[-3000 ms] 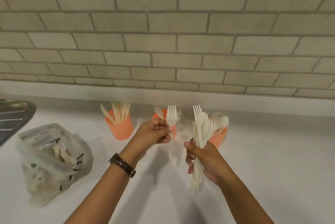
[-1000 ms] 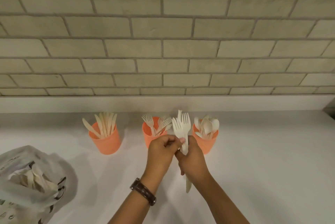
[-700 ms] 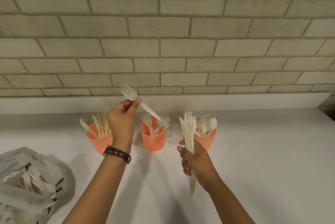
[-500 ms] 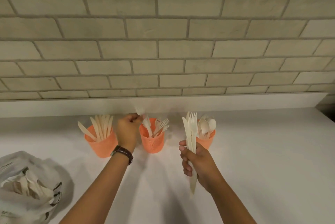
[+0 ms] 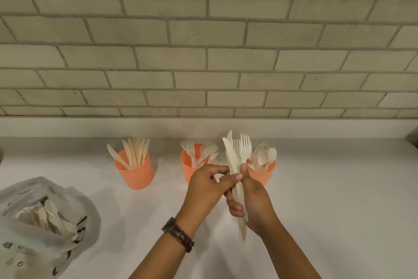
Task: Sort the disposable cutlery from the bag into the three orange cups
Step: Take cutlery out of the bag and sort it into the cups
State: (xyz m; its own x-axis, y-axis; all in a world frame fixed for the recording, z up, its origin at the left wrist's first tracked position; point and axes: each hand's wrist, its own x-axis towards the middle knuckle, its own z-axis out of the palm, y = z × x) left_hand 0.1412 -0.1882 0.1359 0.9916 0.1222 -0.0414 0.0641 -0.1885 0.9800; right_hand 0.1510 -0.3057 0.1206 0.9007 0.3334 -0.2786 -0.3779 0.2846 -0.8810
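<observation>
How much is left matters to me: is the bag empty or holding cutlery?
Not empty. The bag lies open-mouthed on the counter, with pale cutlery showing inside.

cutlery bundle point(image 5: 238, 161) — upright, before right cup | orange cups point(image 5: 135, 176) — knives, forks, spoons | bag point(image 5: 34, 229) open, lower-left

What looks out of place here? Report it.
Nothing stands out: the left orange plastic cup holds only pale knives, the middle cup forks, the right cup spoons, all upright, nothing spilled; the right hand grips unsorted cutlery.
</observation>
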